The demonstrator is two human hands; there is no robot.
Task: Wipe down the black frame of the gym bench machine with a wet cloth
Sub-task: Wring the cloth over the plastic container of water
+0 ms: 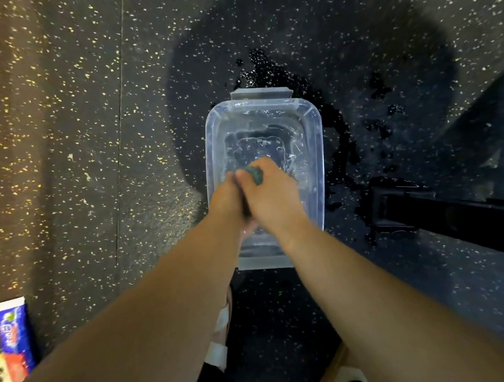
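Both hands, left hand and right hand, clamped together on dark cloth over clear water tub; wring firmly, keep drips inside, floor already wet

- My left hand and right hand meet above the tub, gripping the cloth between them.
- The tub sits on the floor straight ahead of me, with water in it.
- Spilled water lies behind the tub and to its right.
- The bench frame lies right of the tub.
- A carton lies at far left, near me.
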